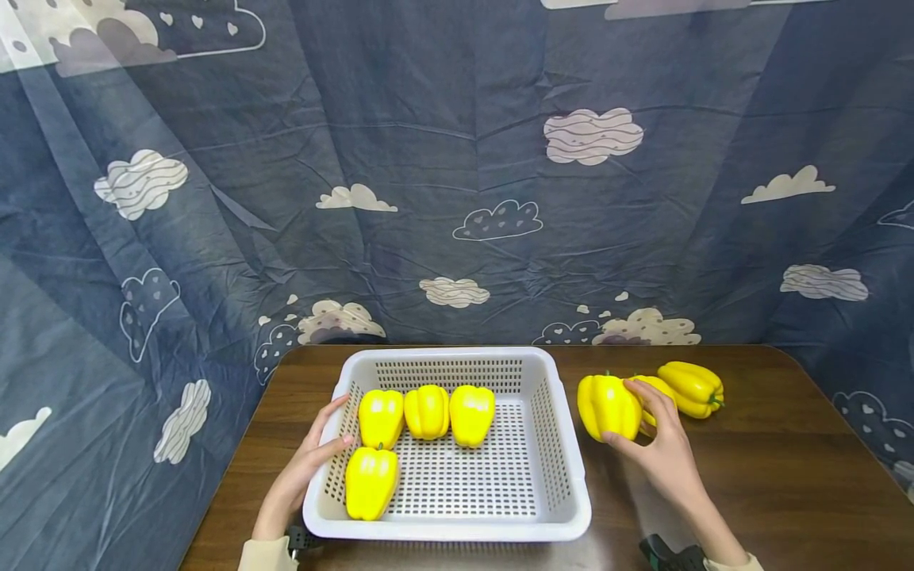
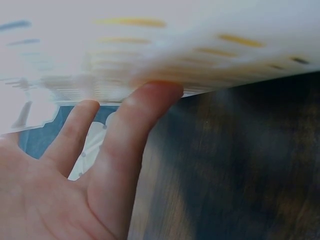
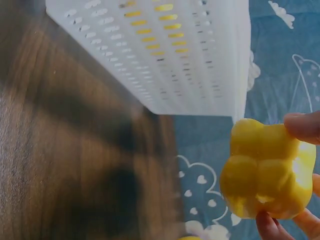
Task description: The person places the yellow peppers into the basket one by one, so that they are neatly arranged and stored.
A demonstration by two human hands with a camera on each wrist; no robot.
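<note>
My right hand point(image 1: 660, 440) grips a yellow bell pepper point(image 1: 605, 406) between thumb and fingers, just right of the white slotted basket point(image 1: 571, 507). Its lobed end point(image 3: 265, 170) faces the camera in the right wrist view. My left hand point(image 1: 303, 468) rests at the basket's left rim with its fingers fairly straight; in the left wrist view the thumb point(image 2: 130, 135) reaches to the slotted wall. Inside the basket, three peppers stand in a row, left point(image 1: 381, 416), middle point(image 1: 427, 412) and right point(image 1: 472, 415), with another pepper point(image 1: 371, 484) near the front left corner.
Behind my right hand lie a partly hidden yellow pepper point(image 1: 653, 390) and another pepper point(image 1: 691, 388) farther right. All stands on a dark wooden table point(image 1: 785, 492). A blue curtain with clouds point(image 1: 500, 293) hangs along the table's far edge.
</note>
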